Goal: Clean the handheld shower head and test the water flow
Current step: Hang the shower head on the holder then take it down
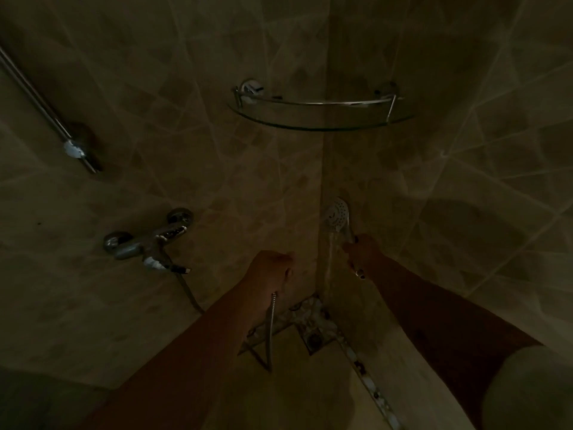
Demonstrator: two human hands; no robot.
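Note:
The scene is dim. My right hand [364, 254] grips the handle of the handheld shower head [336, 215], whose round white spray face is turned toward me near the wall corner. A thin stream of water [331, 252] falls from its lower edge. My left hand [271, 270] is a loose fist closed on the metal shower hose [272, 330], which hangs below the hand in a loop. The hose runs back to the chrome wall mixer tap [148, 240] at the left.
A glass corner shelf [319, 125] with a chrome rail is mounted above the shower head. A chrome slide bar [46, 110] runs diagonally at upper left. A square floor drain [313, 338] sits in the corner below, edged by a pebble-patterned strip [366, 373].

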